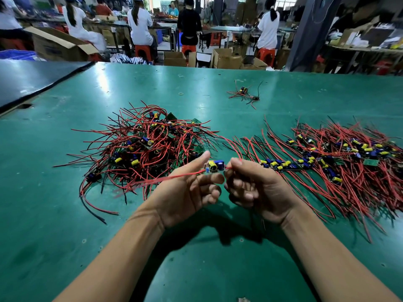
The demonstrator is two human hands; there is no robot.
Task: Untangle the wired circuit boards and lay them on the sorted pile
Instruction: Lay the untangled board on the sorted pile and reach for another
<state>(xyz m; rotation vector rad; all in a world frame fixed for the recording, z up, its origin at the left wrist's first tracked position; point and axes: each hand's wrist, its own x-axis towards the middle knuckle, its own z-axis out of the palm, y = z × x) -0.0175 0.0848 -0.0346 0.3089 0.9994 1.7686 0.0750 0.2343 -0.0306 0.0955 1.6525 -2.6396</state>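
The left hand is pinching a board between thumb and forefinger, above the table. The right hand is pinching the red wire at the board's right end. The board is lying crosswise between them. The sorted pile is lying rightward, nearer the right hand, and the tangle is sitting ahead-left.

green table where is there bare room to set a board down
Bare mat left of the tangled pile, and a wide strip behind both piles around the stray cluster. Crowded: the sorted pile fills the right, and wires nearly close the gap between piles.
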